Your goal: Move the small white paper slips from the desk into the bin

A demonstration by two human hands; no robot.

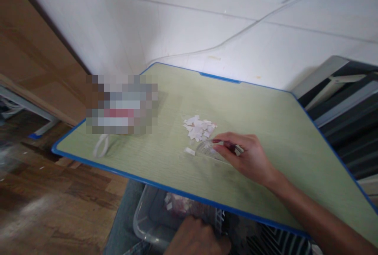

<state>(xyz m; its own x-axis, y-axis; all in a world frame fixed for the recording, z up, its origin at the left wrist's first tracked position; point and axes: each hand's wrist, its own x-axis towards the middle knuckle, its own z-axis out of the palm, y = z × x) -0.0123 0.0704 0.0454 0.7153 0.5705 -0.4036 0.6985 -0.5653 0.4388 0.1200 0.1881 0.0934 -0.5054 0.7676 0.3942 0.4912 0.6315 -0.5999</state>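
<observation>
A clear semicircular protractor [208,150] is held between the thumb and fingers of my right hand [246,152], its flat edge towards me, low over the green table top [159,156]. Just beyond its curved edge lies a small heap of white paper scraps [198,128]. A single white piece [189,151] rests apart, to the left of the protractor. Below the table's front edge, my left hand [197,237] is closed beside a clear plastic bin [144,215]. Whatever its curled fingers hold, if anything, is hidden.
Pinkish-white scraps [181,203] lie inside the bin. A blurred-out object [124,107] with a white strap [102,146] occupies the table's left side. Blue trim [118,174] edges the table. A white wall [189,22] stands behind, cardboard [35,46] at left.
</observation>
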